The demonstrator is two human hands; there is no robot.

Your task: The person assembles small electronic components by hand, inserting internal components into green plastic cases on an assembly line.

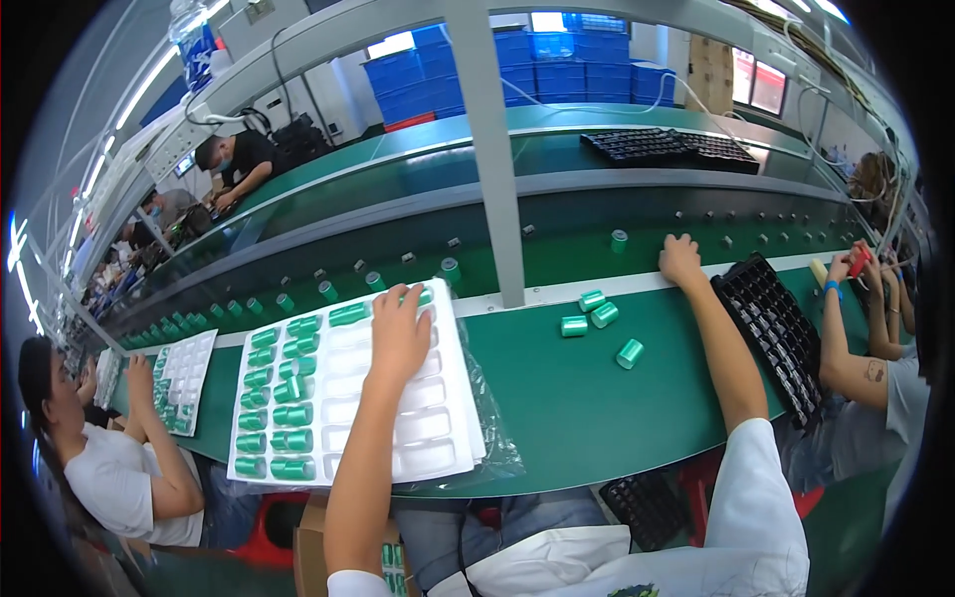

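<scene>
My left hand (400,336) is over the upper part of a white plastic tray (343,383), its fingers bent around a green cylinder (426,298) at the top edge. Shiny green cylinders (291,415) fill the tray's left columns; pockets further right are bare. My right hand (680,261) reaches across the table's far edge onto the conveyor, fingers apart and slightly curved, with nothing visible in them. A single green cylinder (619,241) stands on the belt to its left. Several loose green cylinders (630,353) lie on the green table between my hands.
A black pocketed tray (771,333) lies right of my right forearm. A metal post (487,159) rises between my hands. More cylinders (374,282) and small metal parts (455,243) line the conveyor (567,224). Co-workers sit on both sides; clear plastic film (487,413) sticks out beneath the white tray.
</scene>
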